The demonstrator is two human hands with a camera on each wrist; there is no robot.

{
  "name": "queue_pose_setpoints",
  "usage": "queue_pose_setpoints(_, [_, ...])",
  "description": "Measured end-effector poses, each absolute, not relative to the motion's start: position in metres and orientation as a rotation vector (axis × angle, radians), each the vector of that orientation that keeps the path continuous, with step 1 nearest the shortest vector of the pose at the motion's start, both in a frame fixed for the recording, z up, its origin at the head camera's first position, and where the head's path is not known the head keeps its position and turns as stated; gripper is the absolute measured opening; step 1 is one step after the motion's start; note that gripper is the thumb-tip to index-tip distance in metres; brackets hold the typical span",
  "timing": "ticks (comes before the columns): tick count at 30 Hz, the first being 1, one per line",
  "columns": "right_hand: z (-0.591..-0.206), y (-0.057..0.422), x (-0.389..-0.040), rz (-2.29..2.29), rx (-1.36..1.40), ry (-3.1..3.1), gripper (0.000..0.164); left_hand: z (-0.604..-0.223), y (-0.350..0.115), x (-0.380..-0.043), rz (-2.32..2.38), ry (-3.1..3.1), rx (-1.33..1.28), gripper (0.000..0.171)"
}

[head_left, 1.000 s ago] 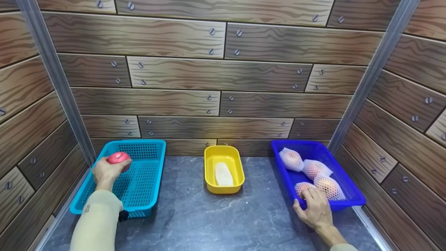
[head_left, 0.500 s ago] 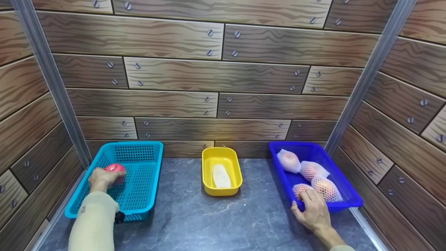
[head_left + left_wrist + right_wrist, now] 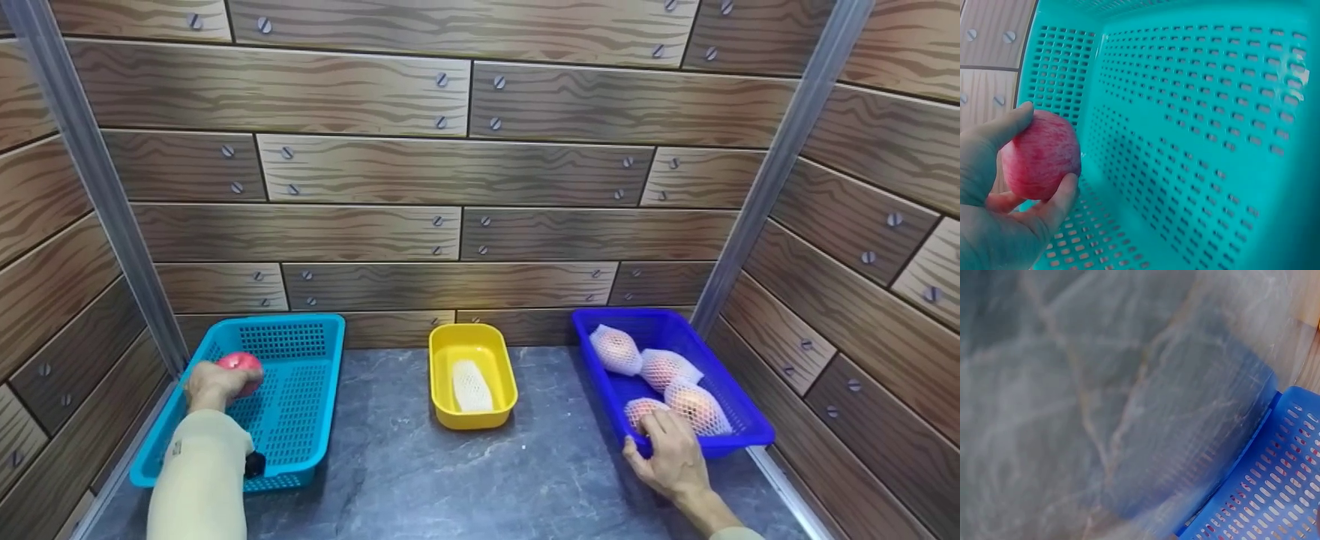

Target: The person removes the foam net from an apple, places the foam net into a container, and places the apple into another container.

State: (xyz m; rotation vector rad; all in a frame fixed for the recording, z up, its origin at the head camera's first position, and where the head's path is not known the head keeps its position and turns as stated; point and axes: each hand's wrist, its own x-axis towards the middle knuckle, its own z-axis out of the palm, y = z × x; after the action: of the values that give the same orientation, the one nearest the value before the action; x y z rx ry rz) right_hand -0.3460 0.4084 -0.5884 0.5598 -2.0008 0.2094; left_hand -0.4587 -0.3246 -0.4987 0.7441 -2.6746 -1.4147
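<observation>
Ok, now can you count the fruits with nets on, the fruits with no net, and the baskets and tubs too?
Fruits in nets: 4
Bare red fruit, in the left hand: 1
Baskets, one turquoise basket and one blue basket: 2
Yellow tub: 1
Total: 8

Five fruits point(image 3: 1041, 154), five nets point(image 3: 472, 386), three containers point(image 3: 472, 421)

Brown plank walls point(image 3: 352, 169) dotted with screws point(image 3: 442, 79) rise behind and beside a grey marbled table point(image 3: 420, 480), with metal posts point(image 3: 102, 180) where they meet.
</observation>
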Motion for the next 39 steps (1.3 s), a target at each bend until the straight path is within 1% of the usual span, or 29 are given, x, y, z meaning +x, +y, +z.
queue_pose_setpoints(6, [-0.588,0.407,-0.345,0.218,0.555,-2.001,0.02,-0.503,-0.316,-0.467,-1.5,-2.641,0.789,0.088])
queue_pose_setpoints(10, [-0.589,0.406,-0.345,0.214,0.571,-2.004,0.02,-0.509,-0.317,-0.465,-1.515,-2.663,0.818,0.088])
queue_pose_setpoints(18, [-0.59,0.406,-0.343,0.197,0.575,-2.01,0.02,-0.517,-0.322,-0.462,-1.556,-2.722,0.781,0.084])
queue_pose_setpoints(24, [-0.588,0.408,-0.346,0.186,0.57,-1.995,0.02,-0.514,-0.324,-0.47,-1.597,-2.802,0.823,0.087])
queue_pose_setpoints(31, [-0.59,0.408,-0.343,0.186,0.574,-1.995,0.021,-0.519,-0.324,-0.467,-1.451,-2.862,0.763,0.09])
queue_pose_setpoints(35, [-0.589,0.407,-0.342,0.193,0.567,-2.006,0.021,-0.512,-0.325,-0.466,-1.452,-2.862,0.783,0.085])
queue_pose_setpoints(39, [-0.588,0.407,-0.343,0.193,0.557,-2.009,0.021,-0.5,-0.323,-0.461,-1.37,-2.861,0.721,0.081])
